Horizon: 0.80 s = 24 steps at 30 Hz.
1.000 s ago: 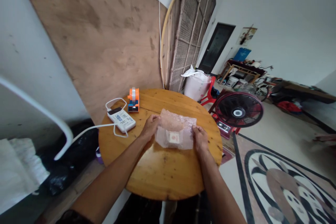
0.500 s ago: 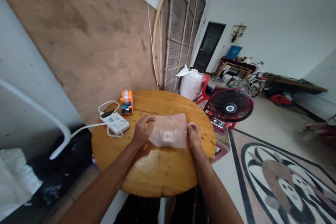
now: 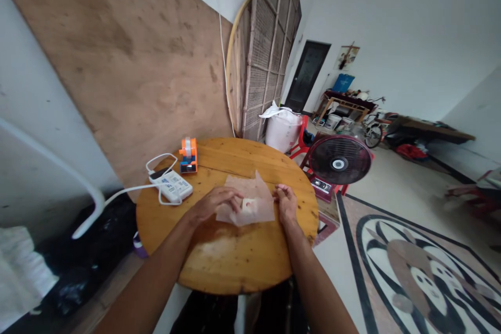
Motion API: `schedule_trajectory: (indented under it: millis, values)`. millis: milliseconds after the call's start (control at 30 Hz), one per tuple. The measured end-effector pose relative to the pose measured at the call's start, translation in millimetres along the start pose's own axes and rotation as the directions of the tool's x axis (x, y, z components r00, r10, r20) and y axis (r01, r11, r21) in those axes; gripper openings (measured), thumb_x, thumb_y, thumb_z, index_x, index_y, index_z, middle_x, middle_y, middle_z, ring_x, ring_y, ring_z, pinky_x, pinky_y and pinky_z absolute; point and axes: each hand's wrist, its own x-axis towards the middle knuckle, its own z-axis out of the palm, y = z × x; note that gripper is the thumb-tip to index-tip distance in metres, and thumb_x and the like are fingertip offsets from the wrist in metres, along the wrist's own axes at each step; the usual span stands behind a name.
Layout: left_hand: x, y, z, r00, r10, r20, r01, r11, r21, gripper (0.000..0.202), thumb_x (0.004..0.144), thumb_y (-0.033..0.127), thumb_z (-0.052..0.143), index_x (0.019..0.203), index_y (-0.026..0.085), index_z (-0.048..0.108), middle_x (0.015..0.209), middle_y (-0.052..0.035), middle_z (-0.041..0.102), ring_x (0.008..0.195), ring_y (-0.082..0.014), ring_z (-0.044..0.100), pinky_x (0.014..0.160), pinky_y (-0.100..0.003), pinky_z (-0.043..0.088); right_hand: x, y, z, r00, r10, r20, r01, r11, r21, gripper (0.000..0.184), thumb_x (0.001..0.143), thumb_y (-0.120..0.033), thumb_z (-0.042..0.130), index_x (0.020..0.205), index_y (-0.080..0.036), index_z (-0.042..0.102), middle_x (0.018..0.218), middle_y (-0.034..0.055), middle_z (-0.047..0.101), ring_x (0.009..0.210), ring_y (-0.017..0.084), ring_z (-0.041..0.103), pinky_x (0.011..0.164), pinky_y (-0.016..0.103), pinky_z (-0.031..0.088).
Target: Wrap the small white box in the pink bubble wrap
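Observation:
A translucent sheet of what looks like bubble wrap [image 3: 261,214] lies on the round wooden table [image 3: 235,266]. On it rests a small whitish square block [image 3: 249,203] with a reddish mark. My left hand [image 3: 217,201] reaches over the sheet's left side, fingers stretched toward the block; whether they touch it I cannot tell. At the right edge of the sheet, my right hand [image 3: 286,202] has its fingertips pinched on the wrap, whose corner stands up nearby.
An orange and blue tape dispenser [image 3: 189,155] and a white power strip [image 3: 172,186] with cables stand at the table's left. Beyond its right edge is a dark red fan [image 3: 338,162]. A white sack [image 3: 282,128] stands behind, near a wooden board leaning on the wall.
My left hand has left the sheet's upper left edge and moved in over it toward the block. The sheet has shifted slightly left, and its upper right corner now sticks up.

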Motion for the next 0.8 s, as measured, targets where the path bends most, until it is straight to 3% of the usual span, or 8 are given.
schedule_trajectory:
  millis: [100, 167, 233, 300, 400, 667, 733, 800]
  values:
    - [-11, 10, 0.9, 0.917, -0.168, 0.363, 0.23, 0.964, -0.134, 0.047, 0.078, 0.052, 0.059, 0.102, 0.014, 0.071, 0.084, -0.0156, 0.073, 0.079, -0.0288, 0.069, 0.077, -0.039, 0.049, 0, -1, 0, 1.0, -0.005, -0.003, 0.005, 1.0, -0.008, 0.018, 0.065, -0.029, 0.066, 0.08, -0.02, 0.061, 0.076, -0.0024, 0.063, 0.064, 0.012, 0.057, 0.052, 0.021, 0.042]
    - [-13, 10, 0.8, 0.868, -0.219, 0.446, 0.312, 0.939, -0.146, 0.045, 0.076, 0.05, 0.063, 0.103, 0.015, 0.071, 0.089, -0.0153, 0.073, 0.077, -0.0282, 0.069, 0.071, -0.038, 0.051, -1, -2, 1, 1.0, -0.007, -0.006, 0.007, 1.0, -0.013, 0.018, 0.064, -0.029, 0.066, 0.079, -0.02, 0.062, 0.08, -0.0016, 0.064, 0.066, 0.012, 0.058, 0.053, 0.021, 0.043]
    - [-9, 2, -0.2, 0.931, -0.19, 0.311, 0.244, 0.959, -0.143, 0.041, 0.076, 0.046, 0.065, 0.104, 0.017, 0.069, 0.084, -0.011, 0.072, 0.066, -0.0215, 0.067, 0.062, -0.031, 0.049, -2, -3, 1, 1.0, -0.005, -0.003, 0.005, 1.0, -0.015, 0.019, 0.064, -0.029, 0.067, 0.08, -0.02, 0.062, 0.078, -0.0018, 0.064, 0.065, 0.012, 0.057, 0.053, 0.021, 0.043]
    - [-1, -8, -1.4, 0.997, -0.076, -0.009, 0.075, 0.996, -0.056, 0.035, 0.076, 0.041, 0.066, 0.101, 0.017, 0.068, 0.074, -0.0048, 0.067, 0.059, -0.0145, 0.06, 0.056, -0.024, 0.044, -3, -4, 2, 1.0, -0.001, 0.004, 0.001, 1.0, -0.011, 0.019, 0.065, -0.03, 0.067, 0.08, -0.02, 0.062, 0.073, -0.0029, 0.063, 0.06, 0.011, 0.054, 0.053, 0.021, 0.043]
    - [10, -22, -0.5, 0.968, 0.059, -0.245, -0.021, 0.988, 0.154, 0.034, 0.073, 0.035, 0.067, 0.102, 0.018, 0.068, 0.089, -0.005, 0.067, 0.072, -0.0147, 0.061, 0.065, -0.025, 0.047, -5, -5, 3, 1.0, 0.002, 0.014, -0.002, 1.0, 0.005, 0.021, 0.064, -0.03, 0.069, 0.08, -0.02, 0.062, 0.071, -0.0033, 0.063, 0.058, 0.011, 0.053, 0.053, 0.022, 0.042]
    - [12, -42, 16.2, 0.996, 0.085, -0.01, -0.074, 0.915, 0.396, 0.114, 0.053, 0.028, 0.082, 0.149, 0.021, 0.023, 0.131, -0.0136, 0.053, 0.119, -0.0286, 0.052, 0.105, -0.043, 0.037, -10, -50, 10, 0.994, -0.087, 0.066, 0.087, 0.996, 0.009, 0.019, 0.066, -0.031, 0.072, 0.081, -0.021, 0.066, 0.088, -0.0005, 0.068, 0.082, 0.014, 0.059, 0.067, 0.023, 0.044]
    - [12, -43, 17.3, 0.994, 0.105, 0.024, -0.105, 0.892, 0.44, 0.118, 0.053, 0.025, 0.081, 0.151, 0.02, 0.015, 0.132, -0.0132, 0.053, 0.121, -0.029, 0.05, 0.106, -0.044, 0.035, -18, -71, 19, 0.962, -0.15, 0.227, 0.16, 0.987, -0.027, 0.02, 0.067, -0.028, 0.073, 0.085, -0.022, 0.068, 0.093, 0.0002, 0.069, 0.087, 0.015, 0.06, 0.076, 0.024, 0.044]
    - [12, -43, 17.1, 0.993, 0.109, 0.04, -0.115, 0.883, 0.454, 0.121, 0.054, 0.023, 0.079, 0.152, 0.02, 0.008, 0.132, -0.0127, 0.052, 0.121, -0.0286, 0.05, 0.106, -0.045, 0.036, -29, -87, 30, 0.846, -0.113, 0.521, 0.211, 0.968, -0.132, 0.018, 0.07, -0.026, 0.071, 0.087, -0.022, 0.071, 0.089, 0.0005, 0.069, 0.083, 0.016, 0.06, 0.076, 0.026, 0.044]
